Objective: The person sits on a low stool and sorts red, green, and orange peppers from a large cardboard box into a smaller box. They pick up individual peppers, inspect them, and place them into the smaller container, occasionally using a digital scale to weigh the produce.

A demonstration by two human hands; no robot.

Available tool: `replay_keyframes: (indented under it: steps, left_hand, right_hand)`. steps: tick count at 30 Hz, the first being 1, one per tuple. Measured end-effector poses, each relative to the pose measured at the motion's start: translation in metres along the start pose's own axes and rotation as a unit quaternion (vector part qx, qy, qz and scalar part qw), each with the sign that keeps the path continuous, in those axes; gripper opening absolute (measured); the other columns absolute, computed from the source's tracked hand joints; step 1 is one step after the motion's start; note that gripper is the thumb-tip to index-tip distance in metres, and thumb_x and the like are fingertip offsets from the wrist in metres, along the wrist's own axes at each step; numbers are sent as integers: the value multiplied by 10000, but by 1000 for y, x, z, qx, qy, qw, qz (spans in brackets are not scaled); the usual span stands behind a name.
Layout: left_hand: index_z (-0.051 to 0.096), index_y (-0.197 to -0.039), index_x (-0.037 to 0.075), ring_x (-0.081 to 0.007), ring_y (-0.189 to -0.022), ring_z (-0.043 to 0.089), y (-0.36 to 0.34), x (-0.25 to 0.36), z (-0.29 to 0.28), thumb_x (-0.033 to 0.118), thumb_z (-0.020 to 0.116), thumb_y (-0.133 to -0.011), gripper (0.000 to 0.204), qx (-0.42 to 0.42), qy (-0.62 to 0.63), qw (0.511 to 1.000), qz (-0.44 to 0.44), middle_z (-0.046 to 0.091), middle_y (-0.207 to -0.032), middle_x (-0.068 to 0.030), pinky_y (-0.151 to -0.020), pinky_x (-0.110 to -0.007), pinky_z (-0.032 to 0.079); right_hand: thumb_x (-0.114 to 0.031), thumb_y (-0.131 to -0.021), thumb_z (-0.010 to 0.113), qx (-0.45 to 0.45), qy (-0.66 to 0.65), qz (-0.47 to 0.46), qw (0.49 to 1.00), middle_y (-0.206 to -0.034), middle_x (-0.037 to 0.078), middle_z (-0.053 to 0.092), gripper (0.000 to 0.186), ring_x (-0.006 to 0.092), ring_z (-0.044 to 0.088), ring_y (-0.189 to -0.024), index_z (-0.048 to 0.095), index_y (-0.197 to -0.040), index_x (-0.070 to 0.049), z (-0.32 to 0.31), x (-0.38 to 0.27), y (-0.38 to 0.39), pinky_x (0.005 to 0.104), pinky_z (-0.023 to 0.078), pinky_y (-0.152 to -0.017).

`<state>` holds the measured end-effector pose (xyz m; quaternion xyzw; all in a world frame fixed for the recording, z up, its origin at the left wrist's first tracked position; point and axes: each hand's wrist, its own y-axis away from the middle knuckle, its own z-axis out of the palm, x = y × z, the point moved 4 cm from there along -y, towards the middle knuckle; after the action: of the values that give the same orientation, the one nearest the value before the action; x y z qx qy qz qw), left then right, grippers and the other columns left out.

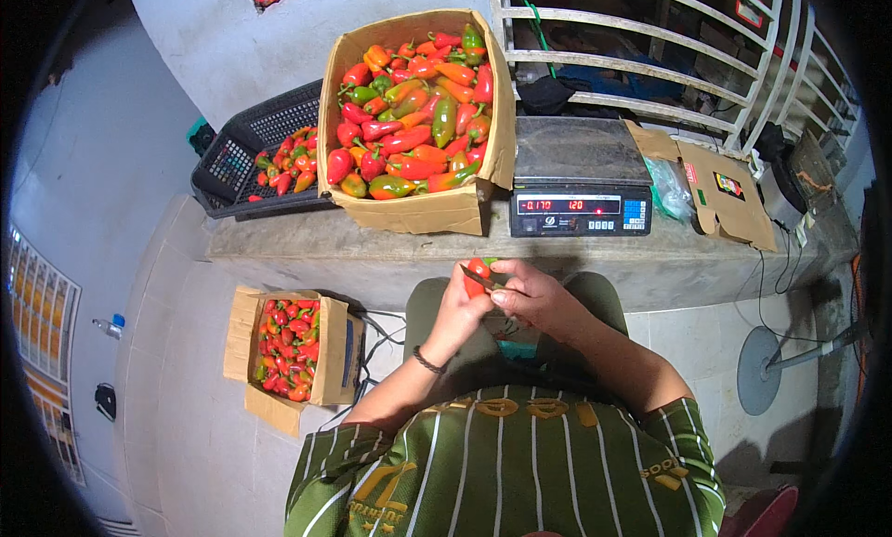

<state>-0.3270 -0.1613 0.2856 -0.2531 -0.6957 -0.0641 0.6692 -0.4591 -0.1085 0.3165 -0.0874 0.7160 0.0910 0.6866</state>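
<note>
My left hand [457, 307] is closed around a red pepper [476, 275], held above my lap. A small knife [485, 281] is in my right hand [528, 294], its blade lying across the pepper. The fingertips of my right hand also reach the green stem end [491, 262] of the pepper. Beyond my hands, a large cardboard box [483, 212] on the concrete ledge is heaped with red, orange and green peppers [409, 119]. A smaller cardboard box [243, 337] of mostly red peppers [290, 342] stands on the floor at my left.
A black plastic crate [223, 179] holding some peppers leans beside the big box. On the ledge [372, 249] stand a digital scale [581, 179] and flattened cardboard [715, 198]. A white metal grille [641, 49] rises behind. Cables [376, 337] run near the floor box; a round stand base [759, 370] is at right.
</note>
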Motion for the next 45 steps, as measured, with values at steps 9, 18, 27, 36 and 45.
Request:
replay_keyframes:
  steps: [9,18,27,36,45]
  left_hand:
    - [497,-993,9,-192,-649,524,14,8,17,164,524,-744,294,-194,618,705,-289,551,-820,-103,-587,-293,436]
    - [509,-811,-15,-144,-507,461,21,-3,17,101,485,-786,122,-145,467,812,-319,494,-654,-66,-444,-261,347]
    - [494,-793,-9,-89,-404,365,33,2,7,107,467,-853,134,-179,391,847,-311,420,-547,-19,-361,-209,259]
    - [489,-1010,22,-107,-449,393,65,10,-58,93,509,-805,218,-111,454,826,-316,429,-612,-33,-383,-229,309]
    - [494,-645,74,-205,-503,513,-1,-128,-291,178,407,-850,245,311,427,780,-335,504,-568,-77,-475,-306,447]
  right_hand:
    - [-282,-796,617,110,101,-88,985,-667,98,579,464,177,584,-610,419,-1147,-52,-3,1,7,309,444,-600]
    - [-275,-807,613,78,212,-79,971,-737,106,612,408,175,602,-690,483,-1117,-44,-6,-14,12,303,461,-650]
    - [-329,-822,595,27,232,-50,971,-746,104,620,414,191,608,-677,513,-1122,-55,-2,-14,12,314,464,-637]
    - [-274,-850,571,140,176,119,967,-792,111,598,480,173,555,-703,440,-1250,-42,-71,63,34,288,443,-650]
    - [-278,-853,577,106,167,161,967,-713,48,518,563,129,486,-671,352,-1309,-34,-51,67,36,278,404,-597]
